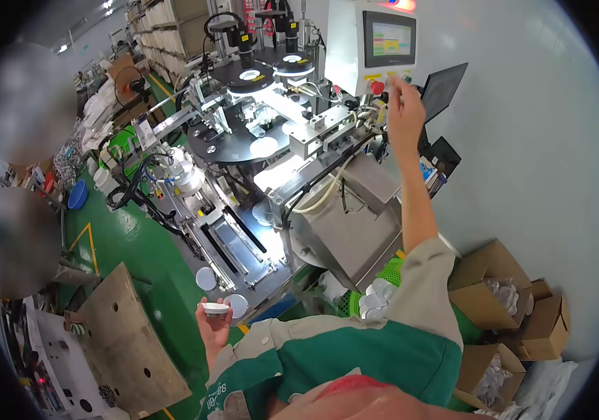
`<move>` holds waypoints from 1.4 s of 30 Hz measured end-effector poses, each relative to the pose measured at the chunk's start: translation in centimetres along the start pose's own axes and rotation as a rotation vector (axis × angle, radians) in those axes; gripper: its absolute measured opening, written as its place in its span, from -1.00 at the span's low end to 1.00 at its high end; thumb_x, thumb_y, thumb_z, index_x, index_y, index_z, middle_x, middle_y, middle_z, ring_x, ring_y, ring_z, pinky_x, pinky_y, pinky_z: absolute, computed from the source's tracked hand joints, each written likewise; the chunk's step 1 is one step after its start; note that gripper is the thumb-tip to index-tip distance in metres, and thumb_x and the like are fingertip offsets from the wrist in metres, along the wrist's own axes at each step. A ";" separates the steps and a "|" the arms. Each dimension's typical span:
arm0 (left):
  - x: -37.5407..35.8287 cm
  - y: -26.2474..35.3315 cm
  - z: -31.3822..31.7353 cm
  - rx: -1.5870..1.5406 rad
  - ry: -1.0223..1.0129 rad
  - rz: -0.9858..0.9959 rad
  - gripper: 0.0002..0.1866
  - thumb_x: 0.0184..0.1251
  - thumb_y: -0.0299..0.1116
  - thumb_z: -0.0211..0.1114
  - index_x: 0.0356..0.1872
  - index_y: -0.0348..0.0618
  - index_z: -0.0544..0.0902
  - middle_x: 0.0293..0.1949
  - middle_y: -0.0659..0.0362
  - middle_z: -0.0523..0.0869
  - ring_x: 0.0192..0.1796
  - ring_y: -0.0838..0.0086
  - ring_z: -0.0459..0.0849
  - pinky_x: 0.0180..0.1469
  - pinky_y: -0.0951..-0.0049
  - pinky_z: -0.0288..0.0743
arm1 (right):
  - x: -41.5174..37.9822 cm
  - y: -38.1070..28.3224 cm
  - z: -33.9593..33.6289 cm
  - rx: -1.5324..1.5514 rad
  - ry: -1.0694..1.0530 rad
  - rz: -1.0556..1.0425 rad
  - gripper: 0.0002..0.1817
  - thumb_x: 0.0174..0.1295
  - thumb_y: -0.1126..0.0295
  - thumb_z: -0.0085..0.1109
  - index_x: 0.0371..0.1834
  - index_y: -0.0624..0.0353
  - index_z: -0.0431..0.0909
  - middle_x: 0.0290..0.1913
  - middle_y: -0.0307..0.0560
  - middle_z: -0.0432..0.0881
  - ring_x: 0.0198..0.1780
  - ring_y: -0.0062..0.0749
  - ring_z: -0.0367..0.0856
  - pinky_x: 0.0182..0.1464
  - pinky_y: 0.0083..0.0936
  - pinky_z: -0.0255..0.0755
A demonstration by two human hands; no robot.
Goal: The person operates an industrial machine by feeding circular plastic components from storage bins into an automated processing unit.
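Observation:
At the bottom of the head view, my left hand (pixel 214 326) holds a small round white part (pixel 215 308) between thumb and fingers, beside the machine table's front corner. Two flat round white discs lie near it, one (pixel 206 278) above and one (pixel 237 306) to the right. My right hand (pixel 404 112) is raised to the control panel (pixel 352 52), close to its row of buttons and the red emergency knob (pixel 377 87). Its fingers are partly curled, and their contact with a button is too small to make out. A lit screen (pixel 389 39) sits above the hand.
A round dark rotary table (pixel 233 143) with lit camera stations stands ahead. Metal chute covers (pixel 355 224) lie below my right forearm. Open cardboard boxes (pixel 488 280) with bagged parts stand at the right. A wooden board (pixel 128 343) is at the lower left.

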State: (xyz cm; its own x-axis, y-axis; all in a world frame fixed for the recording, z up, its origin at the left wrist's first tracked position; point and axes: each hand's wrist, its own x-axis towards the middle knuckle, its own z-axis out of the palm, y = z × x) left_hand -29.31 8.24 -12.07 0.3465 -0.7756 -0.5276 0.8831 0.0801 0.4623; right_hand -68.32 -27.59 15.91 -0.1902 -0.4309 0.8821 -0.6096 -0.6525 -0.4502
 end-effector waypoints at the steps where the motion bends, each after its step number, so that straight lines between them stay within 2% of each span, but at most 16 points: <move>1: 0.0 -0.1 -0.1 0.001 0.019 0.009 -0.54 0.15 -0.06 0.29 0.07 0.15 0.43 -0.03 0.02 0.52 0.02 0.04 0.55 -0.06 0.11 0.58 | 2.3 3.0 1.1 -0.101 0.048 -0.089 -0.73 0.16 0.59 0.00 -0.06 0.20 0.53 -0.18 -0.02 0.56 -0.18 -0.17 0.53 -0.08 -0.32 0.41; 4: -0.9 -0.2 -0.4 0.040 0.103 0.039 -0.54 0.12 -0.06 0.32 0.04 0.17 0.43 -0.05 0.04 0.48 -0.04 0.08 0.56 -0.07 0.13 0.58 | 5.9 9.9 4.1 -0.440 -0.018 -0.084 -0.50 0.03 0.59 0.06 0.13 0.10 0.42 0.01 -0.06 0.44 0.04 -0.06 0.37 0.08 -0.28 0.34; 9: -2.3 0.1 -2.3 -0.006 0.209 0.093 -0.53 0.11 -0.09 0.34 0.02 0.08 0.42 -0.10 -0.01 0.48 -0.08 0.05 0.56 -0.10 0.12 0.59 | 6.8 13.4 6.8 -0.630 -0.079 -0.103 -0.31 -0.12 0.59 0.20 0.22 0.06 0.33 0.01 -0.04 0.40 0.06 -0.06 0.37 0.03 -0.22 0.39; 15: -0.3 1.7 -3.4 -0.038 0.240 0.040 -0.50 0.07 -0.09 0.38 0.02 0.10 0.41 -0.03 -0.03 0.39 0.01 0.04 0.48 -0.07 0.12 0.56 | 7.3 14.1 6.7 -0.668 -0.092 -0.208 -0.35 -0.06 0.55 0.18 0.22 0.08 0.33 0.00 0.02 0.41 0.02 -0.04 0.39 0.01 -0.24 0.40; 18: 1.7 2.7 -1.9 -0.016 0.240 0.028 -0.49 0.03 -0.12 0.41 0.01 0.10 0.41 0.01 -0.03 0.34 0.05 0.04 0.44 -0.04 0.13 0.55 | 7.9 14.3 6.2 -0.657 -0.157 -0.170 -0.42 -0.02 0.53 0.12 0.19 0.08 0.39 0.05 0.07 0.41 0.04 0.01 0.38 0.02 -0.20 0.39; 19: 2.8 3.2 -2.2 -0.008 0.193 0.011 -0.50 0.04 -0.14 0.40 0.01 0.10 0.41 0.05 -0.04 0.31 0.07 0.05 0.42 -0.01 0.13 0.53 | 8.2 13.1 5.7 -0.696 -0.178 -0.103 -0.48 0.00 0.52 0.06 0.14 0.18 0.41 0.05 0.12 0.42 0.05 0.00 0.39 0.06 -0.18 0.35; 20: 4.0 3.9 -2.3 -0.056 0.154 -0.044 -0.49 0.05 -0.16 0.40 0.02 0.09 0.40 0.05 -0.04 0.30 0.07 0.05 0.41 0.01 0.11 0.51 | 9.0 12.9 5.3 -0.758 -0.143 -0.210 -0.53 0.03 0.54 0.00 0.10 0.30 0.41 0.01 0.15 0.45 0.06 -0.02 0.40 0.12 -0.17 0.30; 21: 4.2 4.6 -1.5 -0.041 0.116 -0.035 -0.50 0.06 -0.17 0.39 0.03 0.07 0.40 0.04 -0.03 0.31 0.07 0.04 0.41 0.02 0.08 0.50 | 8.5 12.0 5.0 -0.847 -0.069 -0.381 -0.56 0.07 0.49 0.11 0.09 0.29 0.41 -0.02 0.11 0.51 0.03 -0.01 0.46 0.13 -0.19 0.32; 22: 5.2 5.4 -1.8 -0.070 0.096 -0.045 -0.50 0.06 -0.18 0.39 0.03 0.07 0.40 0.05 -0.03 0.31 0.06 0.02 0.41 0.04 0.06 0.49 | 7.2 6.9 5.4 -0.618 0.098 -0.365 -0.63 0.17 0.48 0.05 0.09 0.25 0.43 -0.07 0.06 0.54 -0.05 -0.12 0.54 0.02 -0.26 0.41; 23: 6.1 6.4 -2.2 -0.125 0.059 -0.088 -0.49 0.06 -0.17 0.40 0.04 0.08 0.39 0.04 -0.03 0.31 0.06 0.01 0.40 0.04 0.02 0.48 | 4.6 -0.2 6.1 -0.144 0.003 -0.078 -0.70 0.26 0.46 0.02 0.06 0.22 0.48 -0.07 -0.01 0.54 -0.16 -0.28 0.58 -0.11 -0.38 0.48; 26: 8.6 8.5 -2.9 -0.125 0.131 -0.026 -0.42 0.03 -0.20 0.44 0.08 0.12 0.35 -0.02 -0.04 0.34 0.04 -0.06 0.42 -0.02 -0.08 0.51 | -7.6 -10.8 11.2 0.130 -0.250 -0.126 -0.80 0.31 0.43 0.03 -0.09 0.22 0.57 -0.22 -0.13 0.62 -0.21 -0.51 0.59 -0.18 -0.61 0.46; 28: 10.1 10.2 -3.1 -0.129 0.141 -0.052 -0.41 0.04 -0.20 0.43 0.09 0.10 0.34 -0.01 -0.04 0.33 0.00 -0.05 0.46 -0.04 -0.07 0.52 | -14.1 -17.3 17.0 0.472 -0.560 0.066 -0.80 0.29 0.43 0.05 -0.09 0.20 0.58 -0.19 -0.16 0.62 -0.21 -0.55 0.60 -0.20 -0.66 0.46; 30: 9.5 11.7 -2.2 -0.108 0.116 -0.006 -0.42 0.08 -0.19 0.40 0.12 0.10 0.33 -0.01 -0.03 0.34 0.00 -0.04 0.48 -0.01 -0.03 0.52 | -18.3 -16.1 26.3 0.683 -0.686 0.408 -0.78 0.27 0.44 0.07 -0.05 0.20 0.56 -0.20 -0.15 0.63 -0.29 -0.59 0.61 -0.34 -0.68 0.49; 34: 7.9 14.4 -4.1 -0.065 0.128 0.135 -0.44 0.17 -0.12 0.31 0.19 0.17 0.32 -0.03 0.03 0.37 0.01 0.06 0.50 -0.03 0.01 0.56 | -22.3 -12.3 38.4 0.553 -0.751 0.618 -0.81 0.23 0.44 0.11 -0.13 0.20 0.59 -0.47 -0.20 0.60 -0.42 -0.66 0.53 -0.36 -0.65 0.44; 41: 5.4 16.4 -9.4 -0.192 0.352 0.187 -0.55 0.09 -0.16 0.39 0.02 0.18 0.44 -0.09 0.06 0.41 -0.05 0.08 0.51 -0.07 0.09 0.57 | -25.4 -10.1 43.0 0.508 -0.931 0.562 -0.70 0.20 0.33 0.21 -0.01 0.15 0.55 -0.48 -0.30 0.57 -0.45 -0.72 0.45 -0.46 -0.74 0.30; 42: 5.6 16.6 -9.7 -0.202 0.375 0.187 -0.54 0.11 -0.14 0.37 0.06 0.28 0.44 -0.12 0.11 0.43 -0.06 0.09 0.51 -0.08 0.08 0.55 | -25.6 -9.9 43.1 0.504 -0.940 0.560 -0.70 0.20 0.33 0.21 -0.01 0.15 0.55 -0.48 -0.30 0.57 -0.45 -0.72 0.45 -0.46 -0.74 0.30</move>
State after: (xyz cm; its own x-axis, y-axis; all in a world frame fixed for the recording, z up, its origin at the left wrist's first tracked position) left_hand -9.63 11.28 -14.31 0.5635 -0.4595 -0.6866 0.8255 0.3463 0.4458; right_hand -24.23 -36.92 -8.20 0.4301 -0.8813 0.1956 -0.2129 -0.3096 -0.9267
